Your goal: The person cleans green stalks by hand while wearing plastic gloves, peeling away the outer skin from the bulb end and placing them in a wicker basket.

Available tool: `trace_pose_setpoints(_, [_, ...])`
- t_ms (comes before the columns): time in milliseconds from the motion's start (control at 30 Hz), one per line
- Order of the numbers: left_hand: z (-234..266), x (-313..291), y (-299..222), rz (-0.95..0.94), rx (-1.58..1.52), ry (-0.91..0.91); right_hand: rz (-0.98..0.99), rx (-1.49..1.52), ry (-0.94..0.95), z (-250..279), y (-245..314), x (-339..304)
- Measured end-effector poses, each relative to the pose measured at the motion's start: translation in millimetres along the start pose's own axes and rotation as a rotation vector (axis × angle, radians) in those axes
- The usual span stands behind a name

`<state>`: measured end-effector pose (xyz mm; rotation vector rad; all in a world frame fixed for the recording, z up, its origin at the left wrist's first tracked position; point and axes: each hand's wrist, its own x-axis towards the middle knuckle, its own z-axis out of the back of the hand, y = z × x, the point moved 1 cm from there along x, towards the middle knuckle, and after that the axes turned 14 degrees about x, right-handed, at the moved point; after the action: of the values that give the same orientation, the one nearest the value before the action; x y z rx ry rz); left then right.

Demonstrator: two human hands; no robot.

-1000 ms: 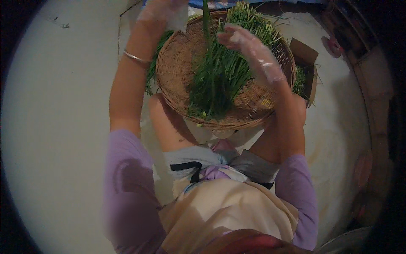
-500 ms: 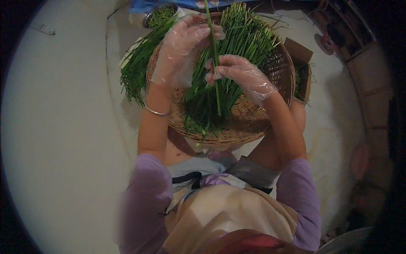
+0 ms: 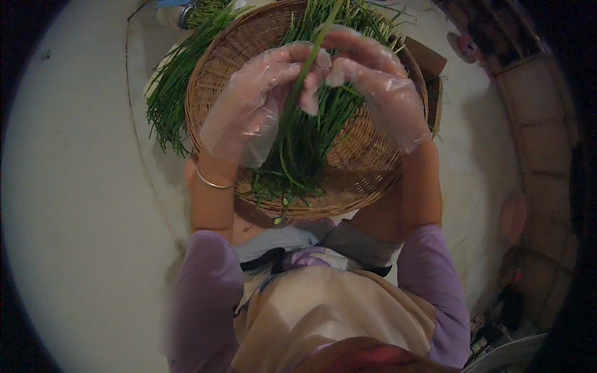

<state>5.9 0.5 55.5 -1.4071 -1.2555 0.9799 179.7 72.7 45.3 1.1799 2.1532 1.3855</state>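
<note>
The left hand [image 3: 249, 96] pinches a green stalk [image 3: 318, 42] over the wicker basket [image 3: 242, 40] of greens [image 3: 311, 146]. The right hand [image 3: 387, 84], lower on the stalk half a second ago, now curls beside the left (whether it grips too, I cannot tell).

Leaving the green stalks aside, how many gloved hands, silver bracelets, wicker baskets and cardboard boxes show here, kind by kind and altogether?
Gloved hands: 2, left hand and right hand
Silver bracelet: 1
Wicker basket: 1
Cardboard box: 1, partly hidden
Total: 5
</note>
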Motion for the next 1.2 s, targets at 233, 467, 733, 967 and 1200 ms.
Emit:
trace_pose_setpoints(233, [4,2,5,-0.057,0.159,-0.062,-0.046,-0.027,0.067,1,-6,6])
trace_pose_setpoints(467, [-4,1,3,-0.174,0.266,-0.044,0.024,-0.047,-0.099,-6,-5,5])
trace_pose_setpoints(733, [-1,-5,1,-0.227,0.177,-0.115,0.086,-0.239,-0.19,0,-4,0])
trace_pose_setpoints(967, [20,-4,15,-0.479,0.371,-0.024,-0.093,-0.055,-0.112,8,-9,1])
trace_pose_setpoints(1200, [12,1,15,-0.418,0.4,-0.052,-0.125,0.066,-0.078,9,-15,2])
